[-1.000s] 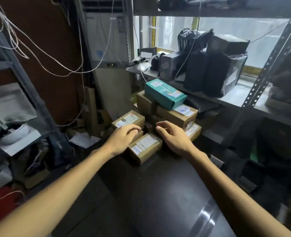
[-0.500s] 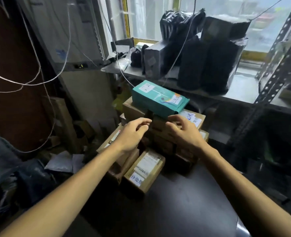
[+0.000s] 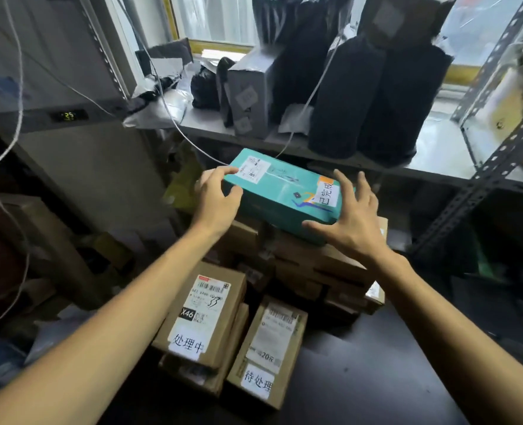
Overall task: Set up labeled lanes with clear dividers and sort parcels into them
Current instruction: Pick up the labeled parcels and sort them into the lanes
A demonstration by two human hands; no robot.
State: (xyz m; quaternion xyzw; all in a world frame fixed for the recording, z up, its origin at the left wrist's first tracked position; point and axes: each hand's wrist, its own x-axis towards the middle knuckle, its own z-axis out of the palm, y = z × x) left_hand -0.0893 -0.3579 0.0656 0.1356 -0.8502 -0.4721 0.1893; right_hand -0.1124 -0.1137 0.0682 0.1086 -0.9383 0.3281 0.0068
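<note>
A teal parcel point(image 3: 284, 191) with a white shipping label and a handwritten tag lies on top of a stack of brown cardboard boxes point(image 3: 315, 265). My left hand point(image 3: 215, 204) wraps the parcel's left end, fingers on top and thumb on the front face. At the right end, my right hand point(image 3: 352, 222) has its fingers spread, the thumb at the lower front edge. Nearer to me lie two brown parcels with handwritten tags, one on the left point(image 3: 205, 314) on top of another box, and one on the right point(image 3: 269, 348) on the dark table point(image 3: 361, 378).
Just behind the stack, a metal shelf point(image 3: 432, 154) carries tall black-wrapped parcels point(image 3: 376, 96) and a grey box point(image 3: 251, 93). A perforated rack upright point(image 3: 468, 191) slants at the right. White cables point(image 3: 174, 124) hang across the left. Clutter fills the floor at left.
Both hands rose from the low brown boxes to the teal parcel on top of the stack. My view moved closer and tilted down.
</note>
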